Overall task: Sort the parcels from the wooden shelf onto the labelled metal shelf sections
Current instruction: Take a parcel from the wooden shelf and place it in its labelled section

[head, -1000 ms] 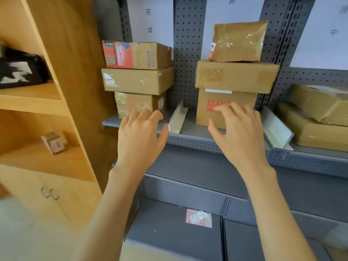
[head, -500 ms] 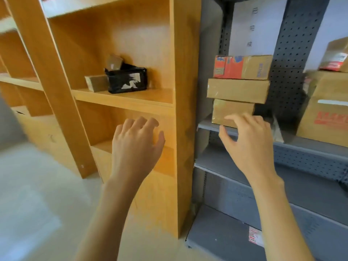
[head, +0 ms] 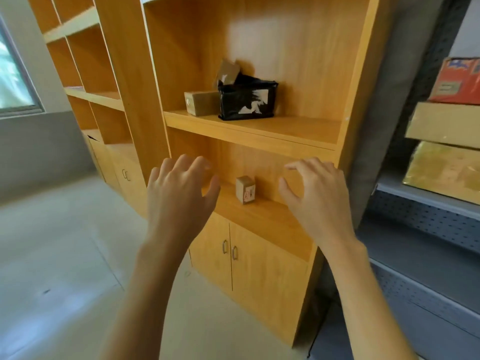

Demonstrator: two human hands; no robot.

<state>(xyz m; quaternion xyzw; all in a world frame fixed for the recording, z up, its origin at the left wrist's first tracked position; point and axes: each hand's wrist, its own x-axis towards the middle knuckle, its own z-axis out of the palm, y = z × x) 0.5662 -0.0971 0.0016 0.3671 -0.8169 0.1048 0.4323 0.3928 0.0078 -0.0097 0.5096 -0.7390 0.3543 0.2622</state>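
Observation:
The wooden shelf fills the middle of the head view. On its upper board sit a black-wrapped parcel, a small brown box to its left, and a crumpled brown packet behind them. One small cardboard box stands alone on the lower board. My left hand and my right hand hover in front of the lower board, either side of that small box, fingers loosely spread and holding nothing. The metal shelf with stacked parcels shows at the right edge.
Cupboard doors with metal handles close the wooden unit's base. More wooden shelving runs off to the left beside a window. Grey floor lies below.
The view has swung left from the metal shelf to the wooden shelf. Both empty hands came along and now frame the small box on the lower board.

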